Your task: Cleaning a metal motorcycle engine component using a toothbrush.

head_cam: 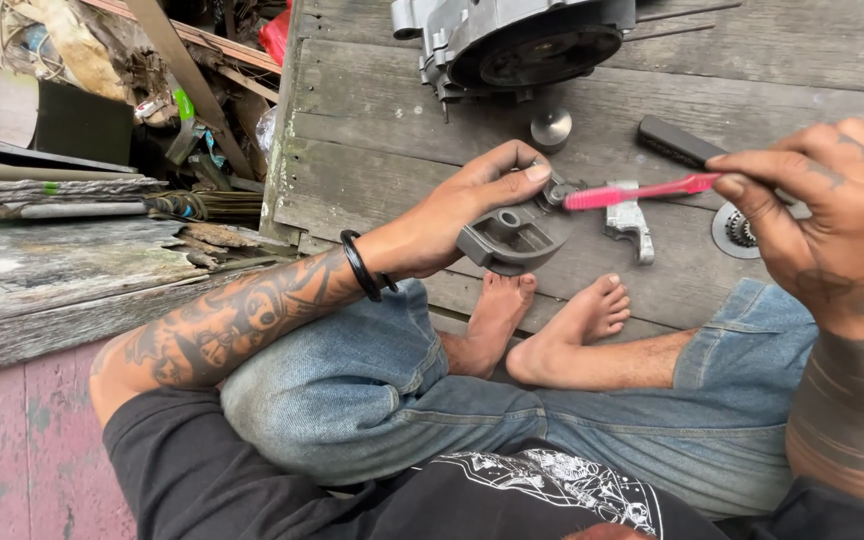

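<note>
From the head camera, the left hand (462,205) is closed around a grey metal part (514,235), thumb on top, holding it above the crossed bare feet (542,325). The right hand (832,210) pinches the handle of a pink toothbrush (637,192), whose head touches the top of the part. On the weathered wooden deck (372,130) lie a large grey engine casing (512,40), a small round metal piece (551,128), a silver bracket (629,222) and a toothed sprocket (737,230).
</note>
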